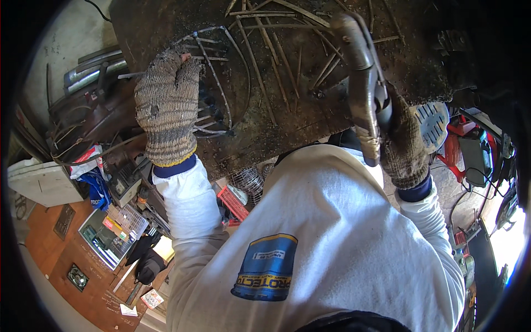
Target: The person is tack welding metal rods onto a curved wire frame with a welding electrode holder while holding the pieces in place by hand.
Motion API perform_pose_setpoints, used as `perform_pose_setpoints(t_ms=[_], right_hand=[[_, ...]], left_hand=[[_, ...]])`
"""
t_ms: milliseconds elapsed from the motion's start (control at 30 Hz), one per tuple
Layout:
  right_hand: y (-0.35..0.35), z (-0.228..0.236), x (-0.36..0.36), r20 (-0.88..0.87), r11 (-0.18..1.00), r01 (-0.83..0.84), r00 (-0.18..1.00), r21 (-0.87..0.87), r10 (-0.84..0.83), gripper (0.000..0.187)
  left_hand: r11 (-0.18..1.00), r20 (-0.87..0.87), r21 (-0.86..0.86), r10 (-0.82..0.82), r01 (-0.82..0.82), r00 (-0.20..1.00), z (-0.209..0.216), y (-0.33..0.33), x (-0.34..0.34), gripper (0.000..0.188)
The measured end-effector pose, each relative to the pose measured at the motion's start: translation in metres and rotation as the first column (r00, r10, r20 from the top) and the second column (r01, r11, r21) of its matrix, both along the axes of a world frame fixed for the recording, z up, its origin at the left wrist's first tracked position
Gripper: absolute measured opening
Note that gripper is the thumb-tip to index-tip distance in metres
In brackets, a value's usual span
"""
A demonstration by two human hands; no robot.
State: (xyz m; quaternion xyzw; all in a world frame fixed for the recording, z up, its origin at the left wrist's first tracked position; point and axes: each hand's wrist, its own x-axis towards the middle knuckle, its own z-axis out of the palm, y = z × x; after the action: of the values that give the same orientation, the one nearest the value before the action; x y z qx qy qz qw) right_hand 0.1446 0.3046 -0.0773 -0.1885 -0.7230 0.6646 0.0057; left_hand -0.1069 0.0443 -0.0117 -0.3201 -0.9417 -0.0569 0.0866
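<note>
My left hand, in a striped, worn knit glove, is closed on the left side of a small frame of thin metal rods. A bare fingertip shows through the glove. The frame has a curved outer rod and short crossbars, and it rests on a dark metal worktable. My right hand, gloved too, grips a worn, plier-like metal tool with a long body and a thin lever. The tool is raised over the table's right side. My right fingers are partly hidden behind it.
Loose thin rods lie scattered across the far part of the table. Metal pipes and scrap crowd the left. Below the table edge is a red plastic crate. A red and grey machine with cables stands at right.
</note>
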Motion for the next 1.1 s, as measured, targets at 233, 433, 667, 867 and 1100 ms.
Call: perform_pose_setpoints(t_ms=[233, 433, 667, 867, 1100], right_hand=[[-0.005, -0.008, -0.005, 0.094, 0.973, -0.096, 0.993, 0.211, 0.077, 0.065], [-0.008, -0.015, -0.005, 0.021, 0.967, -0.109, 0.994, 0.232, 0.107, 0.065], [-0.015, -0.015, -0.011, 0.0, 0.988, -0.117, 0.993, 0.096, 0.118, 0.063], [-0.017, 0.002, -0.016, 0.024, 0.969, -0.128, 0.992, 0.212, 0.126, 0.059], [-0.018, 0.003, -0.018, 0.037, 0.958, -0.164, 0.986, 0.236, 0.16, 0.059]], left_hand=[[1.0, -0.022, 0.013, -0.01, 0.011, 1.0, -0.002, -0.002, 0.001, 0.022], [0.999, 0.012, 0.04, 0.017, -0.018, 1.0, -0.001, -0.001, 0.003, 0.021], [1.0, 0.032, 0.027, 0.012, -0.013, 0.999, 0.0, 0.0, 0.001, 0.021], [1.0, 0.016, 0.028, 0.006, -0.007, 1.0, -0.003, -0.002, -0.001, 0.021], [0.999, -0.038, 0.032, -0.019, 0.02, 0.999, -0.005, -0.004, -0.001, 0.021]])
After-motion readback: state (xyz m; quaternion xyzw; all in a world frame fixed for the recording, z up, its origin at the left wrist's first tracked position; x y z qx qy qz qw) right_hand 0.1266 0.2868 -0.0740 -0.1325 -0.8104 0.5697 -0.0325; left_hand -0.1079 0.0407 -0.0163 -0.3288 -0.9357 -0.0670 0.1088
